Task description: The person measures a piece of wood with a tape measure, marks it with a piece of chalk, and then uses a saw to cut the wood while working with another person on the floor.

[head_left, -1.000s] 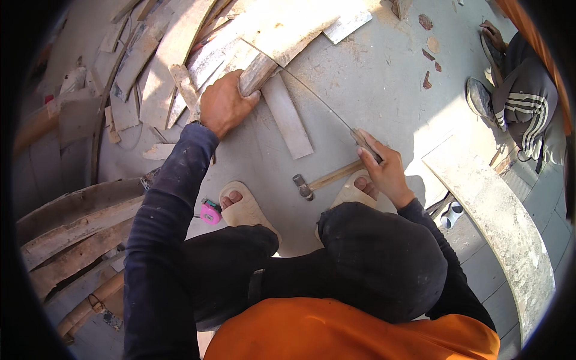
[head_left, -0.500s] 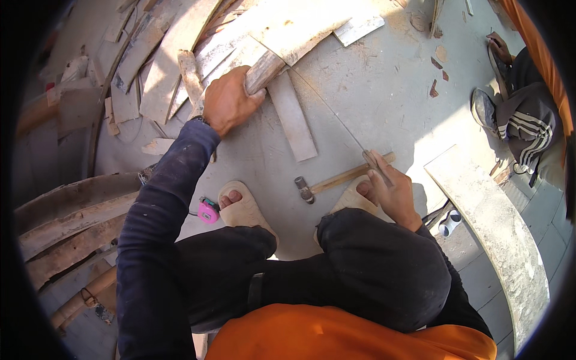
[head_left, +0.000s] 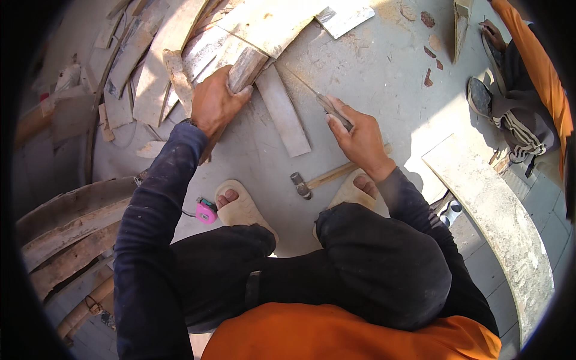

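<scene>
My left hand is closed around a weathered length of wood, pressing it down by the scrap pile. My right hand is wrapped round the grey handle of a handsaw. The thin blade shows nearly edge-on and runs up to the left against the wood's far end; where it meets the wood is hard to make out. Between my hands lies a short flat board. A hammer rests on the floor below my right hand, its wooden handle partly hidden by my wrist.
A pink tape measure lies beside my left sandal. Loose boards crowd the far left, with curved planks nearer. At right lies a long curved board; another person's shoe and orange sleeve are beyond.
My right hand has pushed the handsaw forward and to the left, so less blade shows on my side of the wood. My left hand keeps its hold.
</scene>
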Action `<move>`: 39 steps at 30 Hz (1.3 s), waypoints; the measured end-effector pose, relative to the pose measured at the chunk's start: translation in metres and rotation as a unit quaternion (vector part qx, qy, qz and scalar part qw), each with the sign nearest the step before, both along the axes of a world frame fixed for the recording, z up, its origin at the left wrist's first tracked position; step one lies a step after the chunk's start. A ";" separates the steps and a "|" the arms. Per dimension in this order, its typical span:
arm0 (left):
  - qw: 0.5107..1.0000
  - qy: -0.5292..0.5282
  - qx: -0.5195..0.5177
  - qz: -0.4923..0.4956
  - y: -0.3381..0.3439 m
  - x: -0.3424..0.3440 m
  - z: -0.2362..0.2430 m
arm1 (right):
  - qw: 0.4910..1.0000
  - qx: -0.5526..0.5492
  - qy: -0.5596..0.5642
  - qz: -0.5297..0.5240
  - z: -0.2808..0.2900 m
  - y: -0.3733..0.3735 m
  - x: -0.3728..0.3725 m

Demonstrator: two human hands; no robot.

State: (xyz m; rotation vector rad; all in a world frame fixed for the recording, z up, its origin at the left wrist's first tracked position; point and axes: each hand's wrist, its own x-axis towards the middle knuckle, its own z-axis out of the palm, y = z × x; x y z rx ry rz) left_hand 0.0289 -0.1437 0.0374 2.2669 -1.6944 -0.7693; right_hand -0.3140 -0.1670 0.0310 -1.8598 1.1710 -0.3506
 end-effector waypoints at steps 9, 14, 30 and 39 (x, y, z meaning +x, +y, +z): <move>1.000 0.003 0.015 0.023 0.011 0.005 -0.013 | 0.995 0.084 0.043 -0.014 0.029 0.045 -0.062; 0.999 -0.019 0.010 0.047 0.010 0.013 -0.027 | 0.999 -0.035 0.001 0.026 -0.009 -0.009 0.020; 0.999 0.005 -0.008 0.041 0.011 0.011 -0.005 | 0.999 0.022 0.042 0.008 0.028 0.029 -0.032; 0.999 0.004 0.008 0.037 0.011 0.013 -0.012 | 0.998 0.030 0.044 0.024 0.008 -0.012 0.025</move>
